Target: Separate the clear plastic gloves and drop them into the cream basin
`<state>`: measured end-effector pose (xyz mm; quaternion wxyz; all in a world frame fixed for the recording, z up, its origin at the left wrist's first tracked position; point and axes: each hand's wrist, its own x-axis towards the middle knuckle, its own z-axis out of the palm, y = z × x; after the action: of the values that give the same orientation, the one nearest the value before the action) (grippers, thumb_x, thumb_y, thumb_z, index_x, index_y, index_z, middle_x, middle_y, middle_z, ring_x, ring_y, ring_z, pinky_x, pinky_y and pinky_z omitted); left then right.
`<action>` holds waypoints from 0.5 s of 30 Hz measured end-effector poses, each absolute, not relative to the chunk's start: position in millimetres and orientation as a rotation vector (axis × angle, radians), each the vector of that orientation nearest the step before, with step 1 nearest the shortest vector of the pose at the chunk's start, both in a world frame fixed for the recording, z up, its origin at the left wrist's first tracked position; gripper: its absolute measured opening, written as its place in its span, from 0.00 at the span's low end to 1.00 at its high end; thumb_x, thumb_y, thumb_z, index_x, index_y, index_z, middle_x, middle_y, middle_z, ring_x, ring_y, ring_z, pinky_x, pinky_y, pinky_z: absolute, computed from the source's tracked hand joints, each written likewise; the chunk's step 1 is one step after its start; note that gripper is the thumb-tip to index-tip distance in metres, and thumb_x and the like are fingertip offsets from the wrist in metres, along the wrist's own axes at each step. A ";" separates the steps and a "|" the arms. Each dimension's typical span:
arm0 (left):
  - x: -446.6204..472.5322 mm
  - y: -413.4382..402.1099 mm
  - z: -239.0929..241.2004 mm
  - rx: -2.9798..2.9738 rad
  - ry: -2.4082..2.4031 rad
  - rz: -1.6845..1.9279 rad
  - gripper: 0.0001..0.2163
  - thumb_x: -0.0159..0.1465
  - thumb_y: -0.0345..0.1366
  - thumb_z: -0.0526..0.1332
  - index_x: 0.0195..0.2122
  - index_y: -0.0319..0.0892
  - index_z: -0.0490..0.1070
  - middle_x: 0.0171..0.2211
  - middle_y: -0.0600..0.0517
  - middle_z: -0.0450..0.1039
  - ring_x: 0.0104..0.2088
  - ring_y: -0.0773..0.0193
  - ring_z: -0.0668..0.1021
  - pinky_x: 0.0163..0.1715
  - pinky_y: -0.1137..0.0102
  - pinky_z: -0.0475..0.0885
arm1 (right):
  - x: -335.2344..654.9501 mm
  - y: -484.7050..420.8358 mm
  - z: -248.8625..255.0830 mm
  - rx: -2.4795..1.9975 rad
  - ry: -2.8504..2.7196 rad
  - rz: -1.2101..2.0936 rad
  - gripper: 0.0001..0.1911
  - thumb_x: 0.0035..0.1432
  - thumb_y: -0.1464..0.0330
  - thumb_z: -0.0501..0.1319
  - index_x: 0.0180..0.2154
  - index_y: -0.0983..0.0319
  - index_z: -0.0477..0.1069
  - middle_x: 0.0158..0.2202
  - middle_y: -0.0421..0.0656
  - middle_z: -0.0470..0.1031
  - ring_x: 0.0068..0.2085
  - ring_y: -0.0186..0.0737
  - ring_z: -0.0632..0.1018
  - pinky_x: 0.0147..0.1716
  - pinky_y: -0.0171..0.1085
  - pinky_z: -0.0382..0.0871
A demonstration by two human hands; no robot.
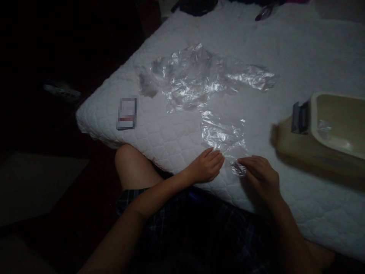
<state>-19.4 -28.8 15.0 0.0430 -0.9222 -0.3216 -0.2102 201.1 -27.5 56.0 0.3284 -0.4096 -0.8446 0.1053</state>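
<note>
A clear plastic sheet (pixel 222 133) lies flat on the white quilted mattress (pixel 299 57) just ahead of my hands. My left hand (pixel 207 165) rests on the sheet's near edge with fingers curled together, pressing it down. My right hand (pixel 259 173) pinches a small crumpled bit of clear plastic (pixel 238 168) at the sheet's near right corner. Further away lies a larger heap of crumpled clear plastic bags (pixel 196 78).
A beige plastic bin (pixel 322 152) with a dark handle clip stands on the mattress at the right. A small card or box (pixel 127 113) lies near the mattress's left corner. Dark items sit at the far edge. The floor at left is dark.
</note>
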 end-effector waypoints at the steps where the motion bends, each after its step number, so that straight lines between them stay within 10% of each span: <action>1: -19.4 -28.6 14.8 -2.821 -0.981 -0.640 0.16 0.63 0.33 0.50 0.49 0.30 0.65 0.48 0.39 0.69 0.53 0.53 0.68 0.55 0.54 0.61 | 198.7 -25.0 56.2 -1.088 -2.185 0.282 0.10 0.55 0.72 0.57 0.40 0.57 0.71 0.36 0.42 0.76 0.39 0.41 0.75 0.43 0.44 0.66; 15: -18.2 -28.8 17.0 -2.817 -0.993 -0.623 0.15 0.64 0.33 0.50 0.47 0.31 0.67 0.48 0.40 0.69 0.53 0.53 0.68 0.55 0.54 0.62 | 167.5 -2.0 22.4 -1.361 -1.916 0.115 0.11 0.53 0.66 0.62 0.40 0.59 0.70 0.33 0.43 0.75 0.37 0.43 0.75 0.40 0.45 0.68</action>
<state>-18.2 -28.8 17.0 0.0452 -0.9223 -0.3253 -0.2039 167.5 -2.0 22.4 0.3841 -0.5341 -0.7518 0.0452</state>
